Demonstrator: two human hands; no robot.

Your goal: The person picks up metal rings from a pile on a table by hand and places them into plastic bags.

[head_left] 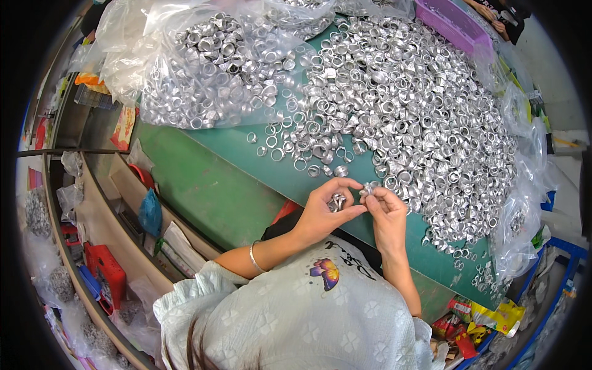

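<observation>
Over the near edge of the green table (222, 148), both hands meet in front of my body. My left hand (317, 216) curls round several silver rings (337, 201), its index finger and thumb reaching toward the other hand. Between the fingertips of my right hand (388, 221) is a silver ring (369, 188), pinched by thumb and index finger. Just beyond my fingers spreads a wide heap of silver-coloured metal rings (419, 117). A few loose rings (313, 171) lie close to my left hand. How many rings my left palm holds is partly hidden.
At the far left stands a clear plastic bag (179, 92) full of rings. A purple basket (453, 24) sits at the far right, near another person's hand (498, 26). Shelves with a red bin (106, 271) run along the left; colourful packets (493, 317) lie low right.
</observation>
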